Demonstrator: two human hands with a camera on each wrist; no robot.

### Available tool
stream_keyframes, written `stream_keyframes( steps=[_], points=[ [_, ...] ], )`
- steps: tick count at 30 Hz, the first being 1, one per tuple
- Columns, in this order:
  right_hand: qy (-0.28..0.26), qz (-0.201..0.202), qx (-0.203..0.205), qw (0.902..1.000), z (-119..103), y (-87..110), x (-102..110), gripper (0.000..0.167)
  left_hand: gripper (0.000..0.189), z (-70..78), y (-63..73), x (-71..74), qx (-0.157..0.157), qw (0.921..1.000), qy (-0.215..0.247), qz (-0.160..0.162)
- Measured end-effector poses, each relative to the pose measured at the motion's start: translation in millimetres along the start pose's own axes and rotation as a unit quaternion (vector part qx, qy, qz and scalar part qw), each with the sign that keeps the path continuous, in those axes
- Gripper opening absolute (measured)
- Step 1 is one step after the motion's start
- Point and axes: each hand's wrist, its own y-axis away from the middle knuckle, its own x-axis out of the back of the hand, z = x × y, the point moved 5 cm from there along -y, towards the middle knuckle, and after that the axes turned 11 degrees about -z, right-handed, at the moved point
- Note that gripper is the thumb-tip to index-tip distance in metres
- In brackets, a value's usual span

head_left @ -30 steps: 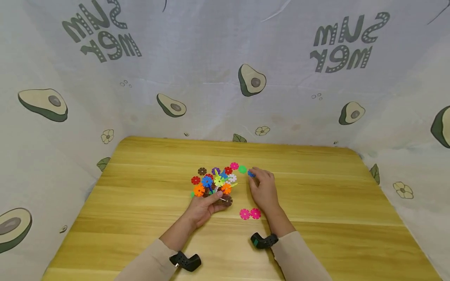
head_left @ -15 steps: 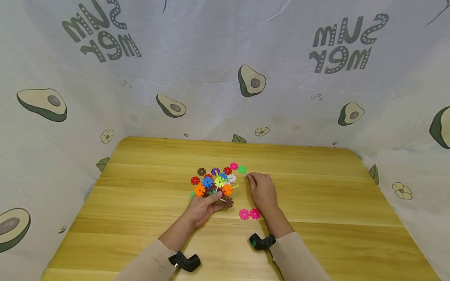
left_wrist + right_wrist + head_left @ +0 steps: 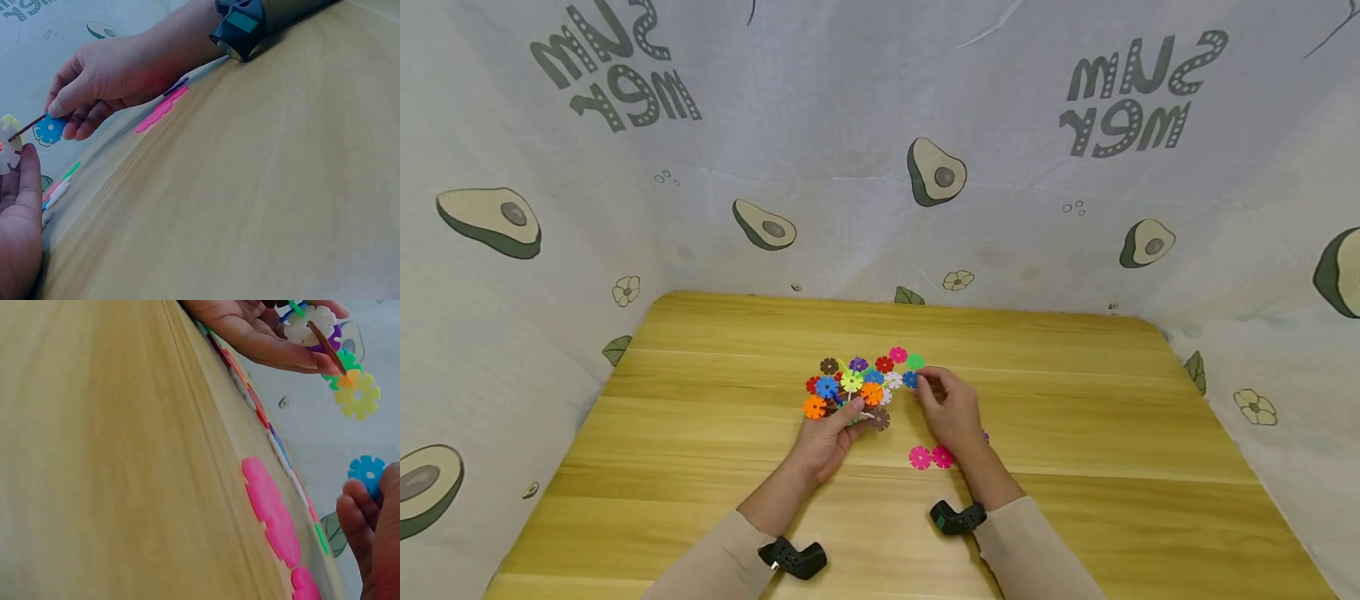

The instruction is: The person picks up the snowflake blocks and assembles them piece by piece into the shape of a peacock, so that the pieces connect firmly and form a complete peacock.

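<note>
My left hand [image 3: 826, 446] holds a cluster of interlocking flower-shaped plastic discs [image 3: 852, 381], thumb in front. Yellow, orange, blue, white and brown pieces stick out of it at different angles. To its right, my right hand [image 3: 953, 408] pinches a single blue disc [image 3: 910, 379] between thumb and fingers. Seen from the right wrist, the blue disc [image 3: 366, 472] is apart from the cluster's yellow disc [image 3: 357, 397]. From the left wrist, a brown disc [image 3: 28, 127] shows edge-on and meets the outline of the blue one. My left palm hides part of the cluster.
Two pink discs [image 3: 921, 457] lie on the wooden table [image 3: 1112, 433] by my right wrist, with a purple disc [image 3: 986, 437] partly behind it. Other loose discs, including a pink one [image 3: 898, 355] and a green one [image 3: 915, 362], lie beyond the cluster. A printed curtain [image 3: 850, 125] encloses the table.
My right hand has brought the blue disc left toward the cluster, turning it edge-on and then face-on again. My left hand has tilted the cluster and shifted it slightly left. The purple disc has come into view.
</note>
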Motion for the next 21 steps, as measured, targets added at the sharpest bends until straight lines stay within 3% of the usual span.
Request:
stream_keyframes(
  steps=[4,9,14,21],
  points=[
    [-0.099,-0.007,0.028,0.9947,-5,2.3,-2,0.016,0.031,0.5,-0.1,0.6,0.001,1.0000,-0.003,-0.003],
    [-0.166,-0.022,0.049,0.9847,-9,4.5,-7,0.014,0.034,0.5,-0.8,1.2,-0.001,0.9999,0.008,-0.010],
    [-0.149,-0.044,0.101,0.9827,-19,6.5,-11,0.012,0.031,0.4,-1.0,1.4,-0.003,0.9998,0.015,-0.012],
    [-0.108,-0.064,0.156,0.9798,-53,12.0,-5,0.013,0.035,0.3,-0.4,0.5,-0.004,0.9999,0.009,-0.013]
  ],
)
